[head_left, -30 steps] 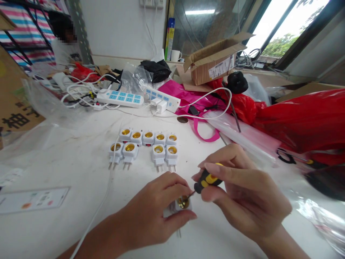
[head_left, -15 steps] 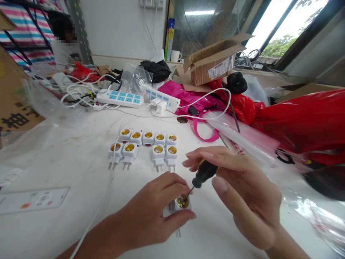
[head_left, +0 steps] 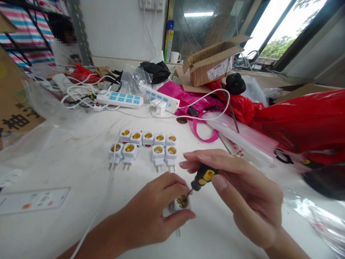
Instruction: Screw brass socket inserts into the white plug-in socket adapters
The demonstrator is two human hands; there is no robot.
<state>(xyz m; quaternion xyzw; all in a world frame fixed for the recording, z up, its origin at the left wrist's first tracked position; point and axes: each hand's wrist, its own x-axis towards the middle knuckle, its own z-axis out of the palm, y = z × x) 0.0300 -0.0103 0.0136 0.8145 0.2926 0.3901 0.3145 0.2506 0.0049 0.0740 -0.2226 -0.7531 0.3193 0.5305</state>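
My left hand (head_left: 159,208) is closed around a white plug-in lamp socket (head_left: 181,203) on the table, thumb in front and fingers behind. The socket's gold threaded opening faces up, and its prongs point toward me. In my right hand (head_left: 242,194) is a black and yellow screwdriver (head_left: 202,177), its handle between thumb and fingers. The screwdriver leans to the right, its tip down inside the socket's opening. Beyond my hands stand several similar white lamp sockets (head_left: 158,151) in two rows, the near ones with prongs toward me.
A thin white cable (head_left: 101,205) runs across the table on the left. Power strips (head_left: 120,99) lie behind the sockets. A pink bag (head_left: 185,95), red plastic bags (head_left: 293,122) and an open cardboard box (head_left: 210,61) crowd the back and right. A person (head_left: 63,46) sits at the far left.
The screwdriver handle has turned in my right hand, so its yellow patches now face me. My left hand and the socket have stayed in place.
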